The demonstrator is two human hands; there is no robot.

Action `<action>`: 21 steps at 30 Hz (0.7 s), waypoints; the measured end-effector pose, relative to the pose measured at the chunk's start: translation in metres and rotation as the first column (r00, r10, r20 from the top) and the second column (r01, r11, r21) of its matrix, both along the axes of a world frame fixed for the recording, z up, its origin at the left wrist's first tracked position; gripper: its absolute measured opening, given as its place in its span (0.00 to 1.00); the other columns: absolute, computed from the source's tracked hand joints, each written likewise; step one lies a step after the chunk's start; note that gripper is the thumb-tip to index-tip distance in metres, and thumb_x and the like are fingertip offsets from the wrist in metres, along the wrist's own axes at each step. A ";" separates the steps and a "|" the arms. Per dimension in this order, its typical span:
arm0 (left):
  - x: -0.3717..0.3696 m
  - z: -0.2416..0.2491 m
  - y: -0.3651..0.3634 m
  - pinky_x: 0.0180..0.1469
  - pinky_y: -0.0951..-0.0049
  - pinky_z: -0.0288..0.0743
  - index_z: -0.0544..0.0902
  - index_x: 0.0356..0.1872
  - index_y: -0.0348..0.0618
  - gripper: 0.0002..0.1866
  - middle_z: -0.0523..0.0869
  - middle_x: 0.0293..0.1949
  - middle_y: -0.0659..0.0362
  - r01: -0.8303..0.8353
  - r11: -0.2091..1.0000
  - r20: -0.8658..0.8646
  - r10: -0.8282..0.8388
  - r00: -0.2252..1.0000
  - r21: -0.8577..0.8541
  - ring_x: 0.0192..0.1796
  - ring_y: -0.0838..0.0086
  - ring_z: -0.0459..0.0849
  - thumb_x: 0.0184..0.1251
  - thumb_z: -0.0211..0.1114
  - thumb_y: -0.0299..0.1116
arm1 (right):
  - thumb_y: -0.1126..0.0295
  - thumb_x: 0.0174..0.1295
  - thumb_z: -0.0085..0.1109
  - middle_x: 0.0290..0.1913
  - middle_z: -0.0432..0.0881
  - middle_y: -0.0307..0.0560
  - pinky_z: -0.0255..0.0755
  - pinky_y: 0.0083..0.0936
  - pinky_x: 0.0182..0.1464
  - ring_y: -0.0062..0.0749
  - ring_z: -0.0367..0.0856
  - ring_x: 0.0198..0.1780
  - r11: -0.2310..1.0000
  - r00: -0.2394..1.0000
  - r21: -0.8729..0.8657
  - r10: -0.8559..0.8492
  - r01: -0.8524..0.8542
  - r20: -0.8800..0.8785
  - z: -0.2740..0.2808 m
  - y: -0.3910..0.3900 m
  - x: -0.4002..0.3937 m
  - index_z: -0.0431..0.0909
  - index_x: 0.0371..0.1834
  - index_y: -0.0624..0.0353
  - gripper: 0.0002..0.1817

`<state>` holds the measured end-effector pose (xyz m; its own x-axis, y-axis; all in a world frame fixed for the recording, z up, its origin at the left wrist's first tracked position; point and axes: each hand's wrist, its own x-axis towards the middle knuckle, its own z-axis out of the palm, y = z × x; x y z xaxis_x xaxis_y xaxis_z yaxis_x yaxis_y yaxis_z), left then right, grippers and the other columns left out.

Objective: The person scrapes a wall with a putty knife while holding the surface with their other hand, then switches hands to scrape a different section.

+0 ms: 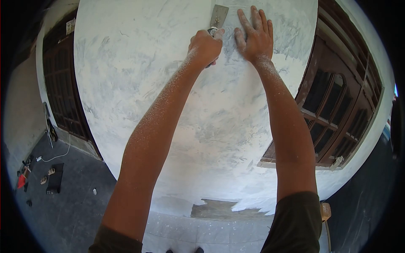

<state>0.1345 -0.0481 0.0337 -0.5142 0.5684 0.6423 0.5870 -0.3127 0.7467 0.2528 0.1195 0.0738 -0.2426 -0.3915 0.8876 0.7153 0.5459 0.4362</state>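
High on a patchy white and grey wall (202,114), my left hand (205,48) is wrapped round the handle of a putty knife (219,17). Its flat metal blade points upward and lies close over the wall, with white residue on it. Just to the right, my right hand (256,40) rests on the wall with its fingers spread. White dust covers both hands and forearms.
A brown wooden window with panes (333,101) is set in the wall at right. Dark wooden doors (65,84) stand at left. On the grey floor (80,211) lie sandals (47,175), a white cable (59,157) and tools. Bare grey patches (217,209) mark the wall's base.
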 end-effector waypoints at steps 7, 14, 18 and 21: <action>-0.010 0.029 0.007 0.31 0.66 0.85 0.83 0.42 0.27 0.28 0.88 0.30 0.48 -0.007 1.000 -0.092 0.007 0.996 -0.005 0.23 0.65 0.88 0.77 0.60 0.52 | 0.43 0.74 0.47 0.86 0.52 0.42 0.38 0.52 0.85 0.44 0.47 0.86 0.998 0.999 0.054 -0.035 0.035 0.008 0.000 0.006 -0.001 0.56 0.84 0.24 0.34; -0.002 -0.013 0.012 0.37 0.62 0.86 0.82 0.45 0.26 0.29 0.89 0.29 0.47 -0.026 1.000 -0.003 0.026 1.000 0.012 0.24 0.62 0.89 0.77 0.60 0.53 | 0.43 0.75 0.46 0.87 0.51 0.38 0.36 0.53 0.85 0.43 0.45 0.87 0.998 0.999 0.057 -0.031 0.030 0.019 0.003 0.008 -0.001 0.55 0.84 0.24 0.34; -0.011 0.031 0.007 0.34 0.65 0.86 0.83 0.44 0.28 0.29 0.89 0.28 0.47 -0.024 1.000 -0.088 0.024 0.996 0.002 0.24 0.64 0.89 0.77 0.59 0.54 | 0.44 0.75 0.47 0.87 0.50 0.38 0.36 0.51 0.85 0.42 0.45 0.86 0.997 0.997 0.023 -0.078 0.078 0.007 0.000 -0.002 -0.001 0.55 0.84 0.26 0.34; -0.006 -0.002 0.017 0.36 0.65 0.86 0.82 0.48 0.27 0.29 0.89 0.34 0.45 0.021 0.999 0.024 -0.021 0.999 0.025 0.23 0.64 0.89 0.77 0.59 0.54 | 0.50 0.74 0.47 0.86 0.50 0.45 0.36 0.51 0.85 0.47 0.44 0.86 0.993 0.995 -0.076 -0.092 0.095 0.038 -0.003 -0.022 0.003 0.58 0.83 0.38 0.34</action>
<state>0.1284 -0.0309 0.0321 -0.5177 0.5636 0.6437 0.5621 -0.3431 0.7525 0.2553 0.0971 0.0707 -0.3057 -0.2963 0.9049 0.7503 0.5101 0.4205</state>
